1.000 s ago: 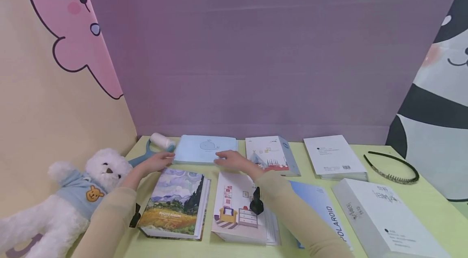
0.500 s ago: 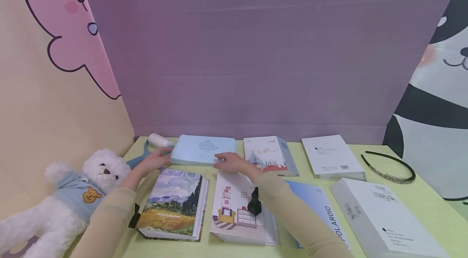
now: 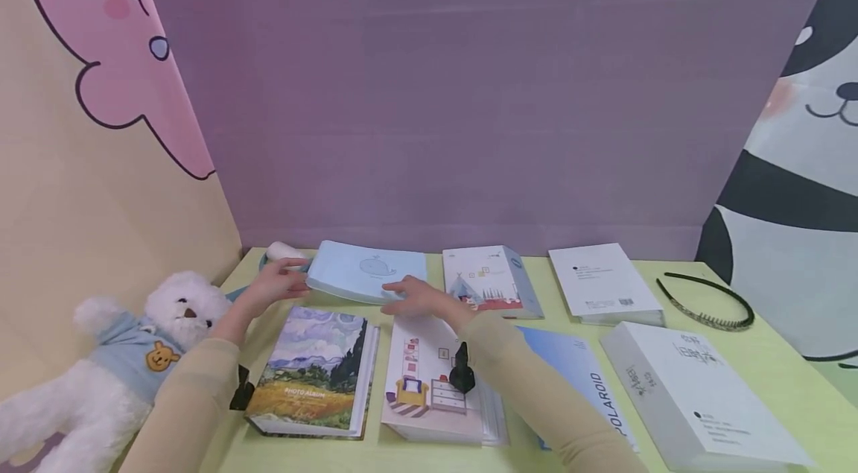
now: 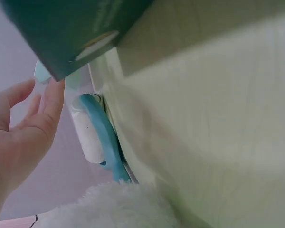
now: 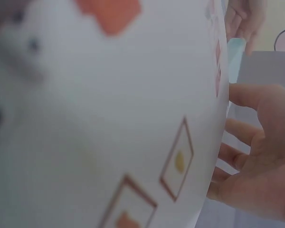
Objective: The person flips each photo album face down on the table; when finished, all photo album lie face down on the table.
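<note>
A light-blue album with a whale on its cover lies near the back of the table, its left side raised a little. My left hand grips its left edge; in the left wrist view thumb and fingertips of the left hand meet at a pale corner. My right hand holds the near right corner, one finger over the cover. In the right wrist view the right hand has its fingertips partly hidden behind a white album cover.
Nearby lie a landscape photo album, a furniture-print album, a tent-print album, a blue Polaroid album and white books. A lint roller, a teddy bear and a headband stand at the sides.
The left hand has risen slightly, lifting the left side of the light-blue album, and its near edge now bows. The right hand stays at the near right corner. The view has shifted a little.
</note>
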Tool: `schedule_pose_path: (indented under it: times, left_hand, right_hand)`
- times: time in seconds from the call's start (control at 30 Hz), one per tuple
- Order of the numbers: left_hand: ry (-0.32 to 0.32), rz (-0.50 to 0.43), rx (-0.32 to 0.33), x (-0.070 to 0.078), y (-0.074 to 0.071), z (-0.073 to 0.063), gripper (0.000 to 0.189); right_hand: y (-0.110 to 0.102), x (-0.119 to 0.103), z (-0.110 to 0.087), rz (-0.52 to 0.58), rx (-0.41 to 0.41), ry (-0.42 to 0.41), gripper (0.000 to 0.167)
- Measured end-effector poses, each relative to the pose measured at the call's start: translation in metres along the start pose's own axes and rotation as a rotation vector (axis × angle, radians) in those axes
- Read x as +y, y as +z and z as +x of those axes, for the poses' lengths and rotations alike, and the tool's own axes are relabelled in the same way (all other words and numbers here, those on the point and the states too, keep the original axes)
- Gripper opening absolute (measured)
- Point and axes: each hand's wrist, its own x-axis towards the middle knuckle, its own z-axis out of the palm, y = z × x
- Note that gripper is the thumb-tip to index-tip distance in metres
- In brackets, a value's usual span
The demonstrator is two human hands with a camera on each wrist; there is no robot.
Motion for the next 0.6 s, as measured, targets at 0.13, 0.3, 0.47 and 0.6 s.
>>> schedule_pose_path:
  times: [0.13,0.3,0.47,0.6]
  left_hand:
    - [-0.018,-0.012,0.023,0.004,-0.003,-0.002,0.054]
    - [-0.036,0.004,0.028,0.011,-0.006,-0.003,0.056]
    - [-0.016,0.007,0.004,0.017,-0.006,-0.004,0.058]
    - [-0.017,-0.023,-0.015,0.023,-0.002,-0.005,0.060]
  right_hand:
    - [0.001,-0.004,-0.002,0.007,-0.016,0.002,0.057]
    - [0.000,-0.010,-0.006,0.026,-0.023,-0.001,0.058]
    - [0.001,-0.013,-0.008,0.033,-0.024,-0.008,0.060]
    - [0.001,-0.014,-0.009,0.046,-0.026,0.001,0.062]
